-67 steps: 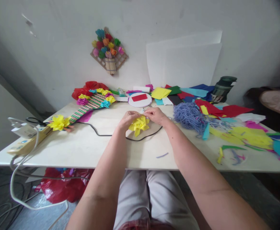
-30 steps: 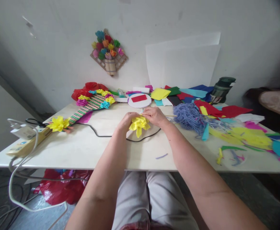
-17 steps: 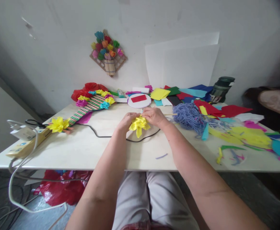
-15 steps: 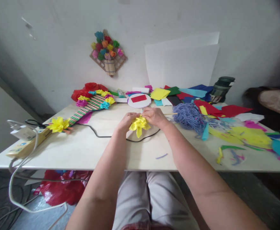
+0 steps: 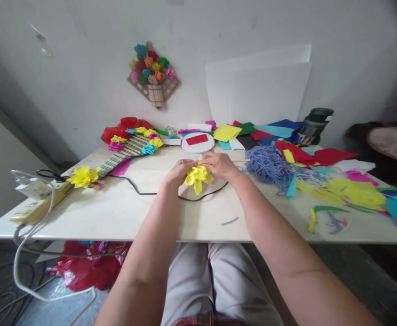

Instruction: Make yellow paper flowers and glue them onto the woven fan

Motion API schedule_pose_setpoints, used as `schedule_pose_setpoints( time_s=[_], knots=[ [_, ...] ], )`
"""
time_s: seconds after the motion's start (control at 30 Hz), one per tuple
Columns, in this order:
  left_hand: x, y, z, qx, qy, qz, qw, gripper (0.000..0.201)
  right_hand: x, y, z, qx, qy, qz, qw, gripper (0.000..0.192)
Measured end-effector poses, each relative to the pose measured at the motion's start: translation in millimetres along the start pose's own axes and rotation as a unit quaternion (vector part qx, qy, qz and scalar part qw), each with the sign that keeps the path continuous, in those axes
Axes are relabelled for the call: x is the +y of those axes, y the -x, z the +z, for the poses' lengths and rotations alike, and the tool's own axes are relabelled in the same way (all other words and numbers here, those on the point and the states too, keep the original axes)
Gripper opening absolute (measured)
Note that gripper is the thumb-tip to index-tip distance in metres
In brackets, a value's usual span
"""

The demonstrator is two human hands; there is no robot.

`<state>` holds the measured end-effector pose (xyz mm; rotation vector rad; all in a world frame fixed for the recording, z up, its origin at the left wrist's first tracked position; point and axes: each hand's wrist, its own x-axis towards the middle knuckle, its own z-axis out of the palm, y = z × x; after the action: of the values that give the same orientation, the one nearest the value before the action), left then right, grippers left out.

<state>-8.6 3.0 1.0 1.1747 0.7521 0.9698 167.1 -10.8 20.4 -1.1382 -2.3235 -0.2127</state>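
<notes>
A yellow crepe-paper flower (image 5: 198,176) sits between both hands over the middle of the white table (image 5: 117,213). My left hand (image 5: 178,171) pinches its left side. On the flower's right side my right hand (image 5: 220,164) grips it, together with a thin wooden stick (image 5: 241,160) that pokes out to the right. A black cable (image 5: 144,190) loops on the table just under the flower.
A woven fan-shaped piece with paper flowers (image 5: 127,147) lies at the left. Blue yarn (image 5: 268,165) and coloured paper scraps (image 5: 351,192) cover the right. A white disc with red paper (image 5: 197,141) sits behind the hands. A power strip (image 5: 31,201) lies at the left edge, a dark bottle (image 5: 316,127) far right.
The hands stay on the yellow flower with small finger shifts. The wooden stick now shows to the right of my right hand; 2.2 s ago it was not visible.
</notes>
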Motion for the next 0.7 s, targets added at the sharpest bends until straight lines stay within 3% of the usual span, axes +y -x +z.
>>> schedule_pose_setpoints(
  time_s=[0.27,0.7],
  knots=[
    [0.3,-0.3,0.0,-0.001,-0.018,-0.008,1.000,0.029,6.1,0.8,3.9,0.005,-0.035,0.023,0.999,0.025],
    [1.0,-0.8,-1.5,-0.006,-0.056,-0.009,0.998,0.024,9.4,-0.5,-0.2,-0.043,-0.071,0.056,0.995,0.023]
  ],
)
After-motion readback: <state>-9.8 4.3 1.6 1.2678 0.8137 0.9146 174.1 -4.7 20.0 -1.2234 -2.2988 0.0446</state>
